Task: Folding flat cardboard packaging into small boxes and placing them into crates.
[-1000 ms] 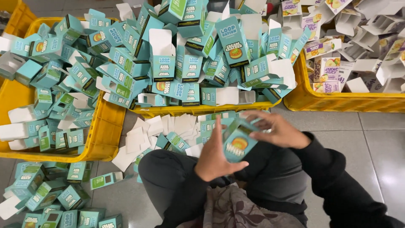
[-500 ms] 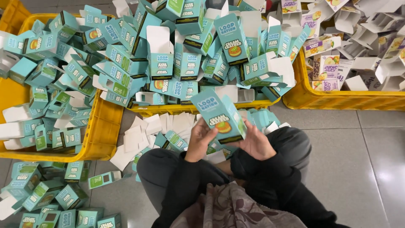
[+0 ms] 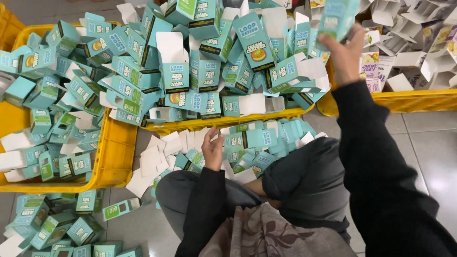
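My right hand (image 3: 346, 51) is stretched out high at the upper right, gripping a folded teal carton (image 3: 337, 16) above the heap of teal cartons (image 3: 200, 71) in the middle yellow crate (image 3: 209, 124). My left hand (image 3: 213, 147) is low over the pile of flat teal cartons (image 3: 259, 140) and white card inserts (image 3: 164, 150) on the floor before my knees. Its fingers touch the flat pieces; it holds nothing that I can see.
A second yellow crate (image 3: 112, 157) at the left is full of teal cartons. A third yellow crate (image 3: 404, 101) at the right holds white and purple cartons. More teal cartons (image 3: 52, 223) lie on the grey tiled floor at lower left.
Both hands held one teal carton near my lap. Now my right hand has carried it up and right over the crates, and my left hand has dropped to the flat pile.
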